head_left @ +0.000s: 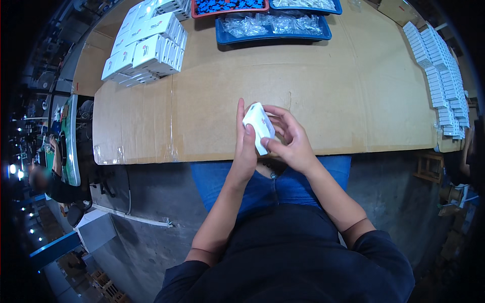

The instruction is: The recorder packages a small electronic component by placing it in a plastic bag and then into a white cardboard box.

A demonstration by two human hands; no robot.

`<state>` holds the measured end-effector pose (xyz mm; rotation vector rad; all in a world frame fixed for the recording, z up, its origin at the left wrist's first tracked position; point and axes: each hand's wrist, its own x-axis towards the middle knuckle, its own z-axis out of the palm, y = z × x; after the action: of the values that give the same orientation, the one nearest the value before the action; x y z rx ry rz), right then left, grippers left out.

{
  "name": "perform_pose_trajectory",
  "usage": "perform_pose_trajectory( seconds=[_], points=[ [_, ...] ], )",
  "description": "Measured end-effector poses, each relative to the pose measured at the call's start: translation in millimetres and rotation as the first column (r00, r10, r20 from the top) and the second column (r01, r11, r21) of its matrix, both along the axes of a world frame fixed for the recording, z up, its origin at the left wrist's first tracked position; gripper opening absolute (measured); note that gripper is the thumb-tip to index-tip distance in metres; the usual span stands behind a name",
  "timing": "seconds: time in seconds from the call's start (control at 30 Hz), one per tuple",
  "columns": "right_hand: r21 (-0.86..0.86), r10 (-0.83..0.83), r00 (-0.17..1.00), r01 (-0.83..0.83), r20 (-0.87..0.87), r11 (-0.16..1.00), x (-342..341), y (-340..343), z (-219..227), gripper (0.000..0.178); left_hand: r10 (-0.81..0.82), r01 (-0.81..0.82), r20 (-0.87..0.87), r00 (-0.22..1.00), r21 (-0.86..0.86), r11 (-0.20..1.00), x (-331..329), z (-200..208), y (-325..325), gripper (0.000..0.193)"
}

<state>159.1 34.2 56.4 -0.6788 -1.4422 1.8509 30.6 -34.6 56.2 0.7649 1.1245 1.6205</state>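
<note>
at the near edge of a cardboard-covered table (212, 101), a person's left hand (244, 151) and right hand (292, 141) together grasp a small white box (258, 126), held tilted just above the tabletop, fingers wrapped on both sides. nothing lies between the hands and the table's far side. farther off to the left sits a stack of white boxes (149, 43); rows of white boxes (439, 70) line the right edge. at the far edge stand a blue tray of clear bags (273, 26) and a red tray of blue parts (230, 6).
</note>
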Motion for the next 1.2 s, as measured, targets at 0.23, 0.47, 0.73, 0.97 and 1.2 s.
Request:
perform_pose_trajectory(
  seconds=[0.23, 0.47, 0.73, 0.97, 1.2],
  points=[
    [0.421, -0.163, 0.976, 0.088, 0.145, 0.903, -11.7, -17.7, 15.1, 0.05, 0.211, -0.212, 0.028, 0.977, 0.046, 0.976, 15.4, 8.0, 6.6, 0.082],
    [0.573, -0.167, 0.98, 0.074, 0.112, 0.816, -17.6, -30.9, 8.3, 0.052, 0.302, -0.301, 0.01, 0.953, 0.106, 0.948, 13.4, 7.6, 5.1, 0.091],
    [0.693, -0.244, 0.968, 0.138, 0.056, 0.707, -19.5, -37.4, 4.3, 0.049, 0.317, -0.311, -0.037, 0.948, 0.113, 0.944, 17.4, 11.0, 1.2, 0.102],
    [0.646, -0.251, 0.964, 0.134, 0.092, 0.751, -19.6, -41.9, 2.2, 0.046, 0.31, -0.314, 0.053, 0.949, 0.095, 0.945, 16.7, 5.6, -0.8, 0.096],
    [0.329, -0.129, 0.991, 0.135, -0.04, 0.935, -26.3, -49.2, -5.4, 0.045, 0.344, -0.352, 0.083, 0.935, 0.141, 0.925, 10.8, -3.2, 0.2, 0.096]
  ],
)
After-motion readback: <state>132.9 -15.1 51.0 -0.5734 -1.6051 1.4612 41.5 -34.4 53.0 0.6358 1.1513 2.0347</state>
